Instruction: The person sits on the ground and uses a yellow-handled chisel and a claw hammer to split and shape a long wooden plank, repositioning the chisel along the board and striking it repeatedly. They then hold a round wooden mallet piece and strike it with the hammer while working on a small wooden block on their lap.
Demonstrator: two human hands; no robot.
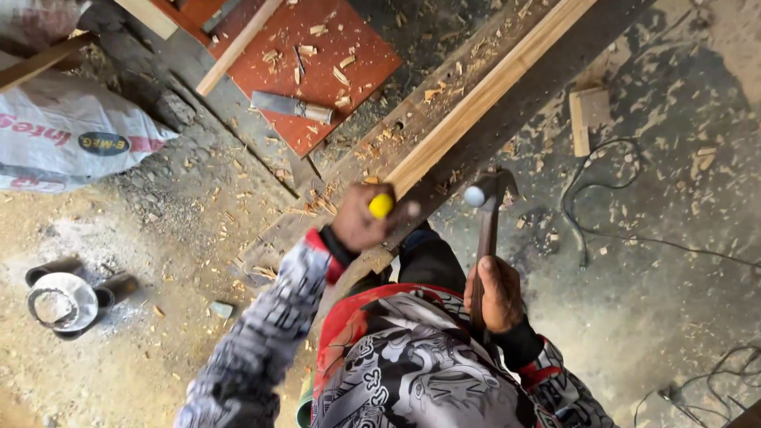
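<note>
Dusty concrete floor (674, 261) strewn with wood chips and shavings; a white sack (63, 135) far left, a red board (317, 55) far centre, a black cable (602, 198) right; a long pale timber plank (483, 95) lies on a dark, rough beam (539, 87), running diagonally; left hand (358, 224) clenched around a yellow-handled chisel (381, 205) at the plank's near end; right hand (495, 293) grips a hammer (485, 208), its metal head just right of the chisel.

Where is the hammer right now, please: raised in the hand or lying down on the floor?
Raised. The right hand grips the hammer by its handle, its head up beside the long wooden plank, off the floor.
</note>
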